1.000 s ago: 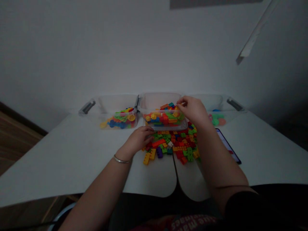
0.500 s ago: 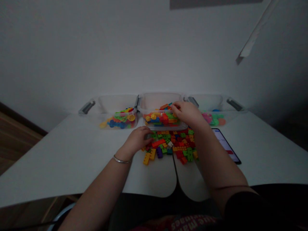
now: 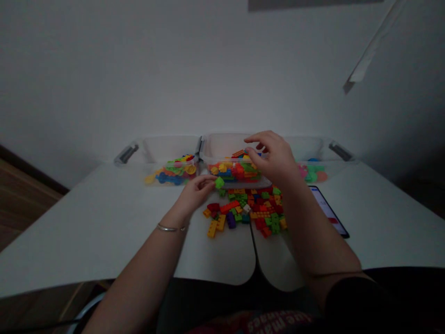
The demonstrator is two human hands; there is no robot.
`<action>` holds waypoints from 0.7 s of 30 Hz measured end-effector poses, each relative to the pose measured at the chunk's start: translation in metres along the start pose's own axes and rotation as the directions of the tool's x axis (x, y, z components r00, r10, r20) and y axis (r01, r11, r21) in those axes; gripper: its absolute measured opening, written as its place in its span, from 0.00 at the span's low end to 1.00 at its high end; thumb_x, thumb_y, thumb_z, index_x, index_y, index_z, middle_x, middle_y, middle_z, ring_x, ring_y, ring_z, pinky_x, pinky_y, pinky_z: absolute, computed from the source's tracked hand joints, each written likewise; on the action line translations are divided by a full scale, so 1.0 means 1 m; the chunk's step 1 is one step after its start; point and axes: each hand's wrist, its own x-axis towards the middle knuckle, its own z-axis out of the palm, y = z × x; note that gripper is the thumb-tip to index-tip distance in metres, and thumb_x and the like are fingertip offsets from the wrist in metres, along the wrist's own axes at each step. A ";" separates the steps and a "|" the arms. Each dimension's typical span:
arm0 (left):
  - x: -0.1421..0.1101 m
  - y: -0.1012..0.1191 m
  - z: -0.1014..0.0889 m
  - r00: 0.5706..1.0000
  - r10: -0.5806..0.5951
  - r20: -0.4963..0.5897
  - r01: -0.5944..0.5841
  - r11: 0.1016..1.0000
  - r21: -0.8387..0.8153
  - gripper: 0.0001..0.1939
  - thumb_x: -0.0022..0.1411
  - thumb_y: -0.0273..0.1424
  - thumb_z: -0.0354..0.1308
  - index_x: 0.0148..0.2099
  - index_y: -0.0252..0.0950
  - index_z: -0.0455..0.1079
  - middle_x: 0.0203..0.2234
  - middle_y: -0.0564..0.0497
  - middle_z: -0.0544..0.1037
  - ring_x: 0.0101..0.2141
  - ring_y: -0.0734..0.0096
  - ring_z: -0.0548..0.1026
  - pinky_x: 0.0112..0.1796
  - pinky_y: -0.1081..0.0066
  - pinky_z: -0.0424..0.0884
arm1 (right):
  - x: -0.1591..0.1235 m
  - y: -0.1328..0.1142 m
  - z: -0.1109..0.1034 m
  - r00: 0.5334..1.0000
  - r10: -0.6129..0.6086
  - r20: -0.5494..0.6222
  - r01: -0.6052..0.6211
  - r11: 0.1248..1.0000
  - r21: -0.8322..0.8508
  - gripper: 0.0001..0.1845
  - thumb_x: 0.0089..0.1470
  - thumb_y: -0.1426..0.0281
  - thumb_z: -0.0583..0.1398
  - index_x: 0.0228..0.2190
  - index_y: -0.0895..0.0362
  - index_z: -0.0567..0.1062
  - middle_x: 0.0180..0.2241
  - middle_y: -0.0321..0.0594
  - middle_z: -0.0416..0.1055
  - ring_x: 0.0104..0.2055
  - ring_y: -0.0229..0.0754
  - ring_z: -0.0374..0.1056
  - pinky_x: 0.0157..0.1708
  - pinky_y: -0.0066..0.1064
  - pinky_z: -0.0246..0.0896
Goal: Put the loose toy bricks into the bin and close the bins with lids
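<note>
- The left hand (image 3: pixel 195 193) holds one small green brick (image 3: pixel 219 183) at its fingertips. The fingers are together on it, and the brick is in the air, not on the table (image 3: pixel 104 222).
- The green brick lies to the right of the left hand's palm and just in front of the near wall of the middle box (image 3: pixel 225 146). It looks almost square from here, so I cannot tell its long axis.
- The left hand is much nearer to this brick. The right hand (image 3: pixel 274 160) is well apart from it, on the right side.
- The right hand is open, with fingers spread apart, above the bricks inside the middle box. I cannot tell if the fingertips touch them.
- There are three clear plastic boxes in one row at the far side of the table. The left box (image 3: pixel 170 149) and the middle box both carry many colored pieces. The right box (image 3: pixel 304 148) carries fewer pieces, mostly green and pink, and the hand hides a part of it.
- The loose bricks (image 3: pixel 257 211) lie in one pile in front of the middle box. They are red, green, yellow, orange and purple, and there are too many to count exactly.
- One phone (image 3: pixel 328 209) lies to the right of the pile, and its screen is lit.
- One metal bracelet (image 3: pixel 170 228) is around the left wrist.
</note>
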 end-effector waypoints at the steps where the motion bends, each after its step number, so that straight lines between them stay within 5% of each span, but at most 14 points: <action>1: 0.000 0.002 0.000 1.000 -0.017 -0.025 0.015 0.998 -0.058 0.23 0.53 0.45 0.68 0.44 0.34 0.76 0.36 0.46 0.81 0.34 0.67 0.77 0.37 0.68 0.73 | -0.001 -0.002 0.001 0.999 -0.017 0.029 0.017 1.000 0.015 0.11 0.58 0.69 0.59 0.41 0.55 0.79 0.42 0.46 0.78 0.44 0.48 0.73 0.47 0.42 0.66; 12: 0.000 0.015 0.001 0.991 -0.087 -0.102 0.042 0.925 -0.379 0.26 0.49 0.45 0.71 0.46 0.35 0.72 0.33 0.52 0.80 0.30 0.73 0.76 0.37 0.70 0.74 | -0.014 -0.027 0.036 0.922 -0.213 0.325 0.163 0.971 0.175 0.14 0.56 0.72 0.64 0.45 0.57 0.78 0.46 0.46 0.78 0.50 0.48 0.72 0.53 0.41 0.63; 21: 0.001 0.012 0.004 0.996 -0.070 -0.053 0.038 0.883 -0.467 0.28 0.47 0.44 0.74 0.47 0.37 0.73 0.37 0.51 0.81 0.34 0.72 0.77 0.39 0.70 0.75 | -0.020 -0.036 0.044 0.925 -0.190 0.329 0.139 0.975 0.173 0.11 0.56 0.73 0.63 0.43 0.58 0.75 0.45 0.48 0.78 0.49 0.49 0.71 0.52 0.42 0.63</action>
